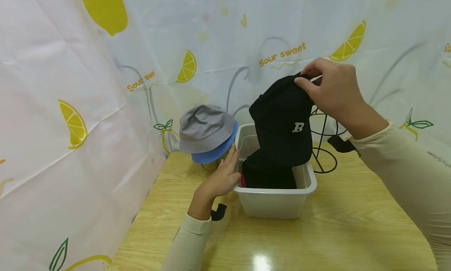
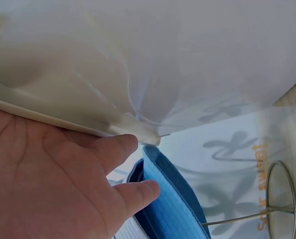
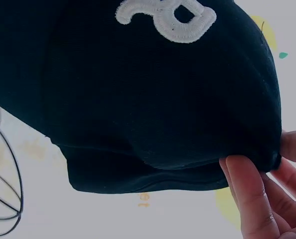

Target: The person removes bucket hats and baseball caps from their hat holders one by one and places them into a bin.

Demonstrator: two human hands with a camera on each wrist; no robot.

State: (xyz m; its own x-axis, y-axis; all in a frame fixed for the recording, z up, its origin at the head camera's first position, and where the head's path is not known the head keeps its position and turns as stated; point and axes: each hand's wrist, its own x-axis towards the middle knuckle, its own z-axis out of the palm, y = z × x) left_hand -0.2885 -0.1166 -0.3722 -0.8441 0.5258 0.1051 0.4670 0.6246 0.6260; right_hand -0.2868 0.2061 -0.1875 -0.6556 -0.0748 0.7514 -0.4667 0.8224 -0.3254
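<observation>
My right hand (image 1: 334,87) pinches the crown of a black baseball cap (image 1: 282,118), which hangs with its brim down over a white plastic bin (image 1: 275,204). A white letter R shows on the cap's front, and the right wrist view has the fingertips (image 3: 245,184) gripping the cap's fabric (image 3: 163,109). More black headwear (image 1: 264,175) with a strip of pink at its edge lies in the bin. My left hand (image 1: 222,177) rests against the bin's left rim, its fingers extended. Beside those fingers are a grey bucket hat (image 1: 204,128) and a blue hat (image 1: 215,151) under it.
The two bucket hats sit on a metal wire stand (image 2: 282,204) left of the bin. A black wire stand (image 1: 322,149) is behind the bin on the right. Lemon-printed white cloth (image 1: 105,145) hangs behind and left of the wooden table (image 1: 352,224).
</observation>
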